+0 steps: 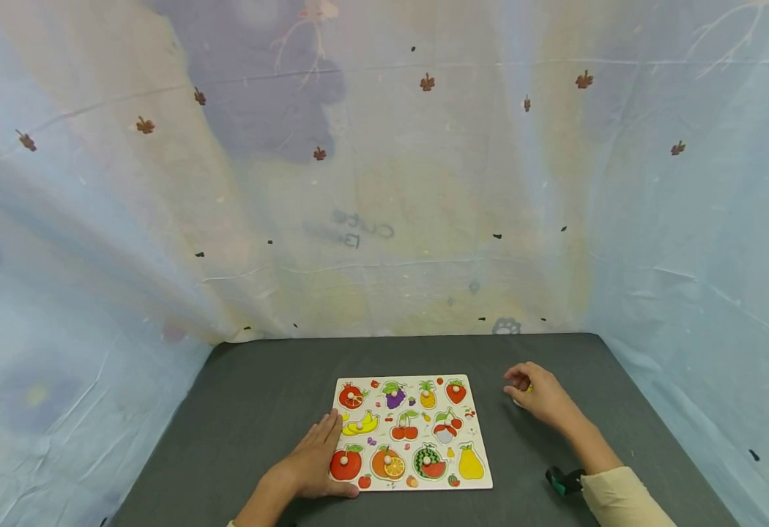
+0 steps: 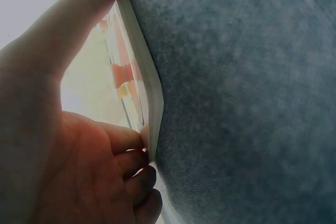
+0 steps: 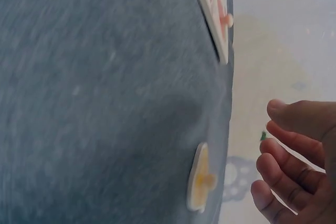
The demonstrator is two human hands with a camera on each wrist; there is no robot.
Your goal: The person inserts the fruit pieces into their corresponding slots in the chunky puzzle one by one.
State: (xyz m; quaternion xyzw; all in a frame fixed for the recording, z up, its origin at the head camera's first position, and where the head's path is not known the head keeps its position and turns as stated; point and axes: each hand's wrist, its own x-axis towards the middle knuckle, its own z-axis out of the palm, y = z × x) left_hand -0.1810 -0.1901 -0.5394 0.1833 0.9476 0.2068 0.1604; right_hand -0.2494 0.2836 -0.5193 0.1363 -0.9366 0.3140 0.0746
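Observation:
A white fruit puzzle board [image 1: 417, 380] lies flat on the grey table, with knobbed pieces in most of its shapes. The yellow pear shape [image 1: 470, 462] at its near right corner shows no knob. My left hand [image 1: 314, 457] rests against the board's near left corner, fingers along the left edge and thumb at the front edge. To the right of the board, my right hand [image 1: 537, 395] hovers with loosely bent fingers. Close by it, a yellow puzzle piece [image 3: 198, 179] with a small knob lies on the table; the right wrist view shows it apart from the fingers.
The grey table [image 1: 266, 388] runs back to a pale printed curtain [image 1: 391, 205] that also hangs along both sides. A black and green strap [image 1: 562, 481] is near my right wrist, beside the cream sleeve [image 1: 625, 499].

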